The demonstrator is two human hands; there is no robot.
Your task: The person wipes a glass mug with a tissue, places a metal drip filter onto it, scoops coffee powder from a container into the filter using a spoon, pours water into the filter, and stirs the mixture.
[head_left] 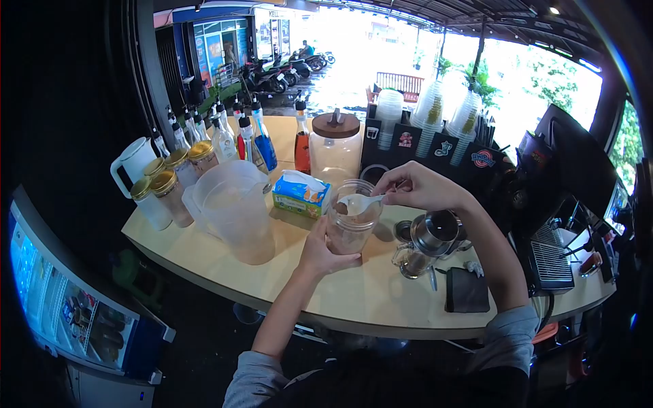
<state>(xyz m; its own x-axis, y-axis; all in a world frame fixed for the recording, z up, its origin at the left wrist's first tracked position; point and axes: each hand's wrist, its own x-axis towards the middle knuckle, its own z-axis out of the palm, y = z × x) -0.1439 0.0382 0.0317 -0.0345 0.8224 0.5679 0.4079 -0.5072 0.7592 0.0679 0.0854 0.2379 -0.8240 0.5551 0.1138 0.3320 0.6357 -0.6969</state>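
Observation:
My left hand is wrapped round the side of a clear jar, tilted a little over the counter. Between the fingers of my right hand is a white plastic spoon. Its bowl is at the jar's mouth and carries a small heap of brown powder. The lower part of the jar looks cloudy, and what is inside cannot be made out. Just left of the jar stands a tissue box. To its right, a metal drip filter sits near a small glass cup.
A large translucent pitcher stands on the left of the counter, near gold-lidded jars and several pump bottles. Behind are a wood-lidded jar and stacked cups. A dark pouch lies at the right front.

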